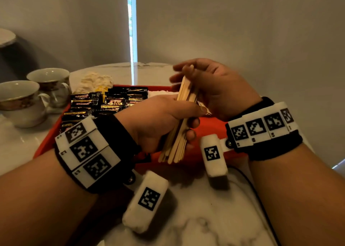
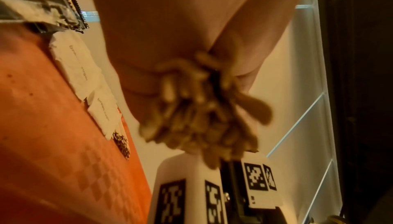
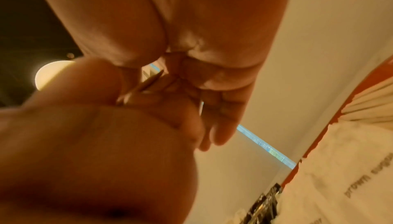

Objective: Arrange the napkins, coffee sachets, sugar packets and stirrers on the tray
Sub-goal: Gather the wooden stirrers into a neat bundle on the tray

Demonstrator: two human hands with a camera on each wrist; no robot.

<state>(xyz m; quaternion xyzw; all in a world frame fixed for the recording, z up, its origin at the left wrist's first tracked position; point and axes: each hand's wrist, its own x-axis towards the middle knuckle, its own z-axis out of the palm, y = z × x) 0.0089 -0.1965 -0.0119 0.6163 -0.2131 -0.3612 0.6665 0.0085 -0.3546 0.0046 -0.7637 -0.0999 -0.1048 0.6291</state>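
Head view: two hands work above a red tray [image 1: 48, 143] on a marble surface [image 1: 196, 217]. The left hand [image 1: 158, 119] has its grip clamped round one bundle of wooden stirrers [image 1: 179, 126], too many and too overlapped to count; the bundle stands tilted over the tray's near half, its lower ends fanned out. The right hand [image 1: 211, 89] meets the bundle's top, thumb and fingers closed on the upper ends, with one stick tip showing above the fingers. Dark coffee sachets [image 1: 112, 102] lie in overlapping rows in the tray's far left part; roughly a dozen show, the rest hidden under the left wrist. A white strip behind the hands may be sugar packets, mostly covered. Two cups [image 1: 22, 100] stand left of the tray, and a crumpled pale heap, perhaps napkins [image 1: 95, 81], lies beyond it.

Left wrist view: the stirrer ends [image 2: 202, 118] are a blurred cluster, gripped by the left hand [image 2: 170, 25]. Two white sugar packets [image 2: 85, 69] lie on the tray [image 2: 42, 143], with a sachet [image 2: 36, 0] cut off at the top corner.

Right wrist view: the right hand [image 3: 191, 25] fills the frame; a few stirrers [image 3: 146, 83] show as thin slivers between the fingers. One sugar packet [image 3: 340, 168] is readable at the right edge, partly cut off
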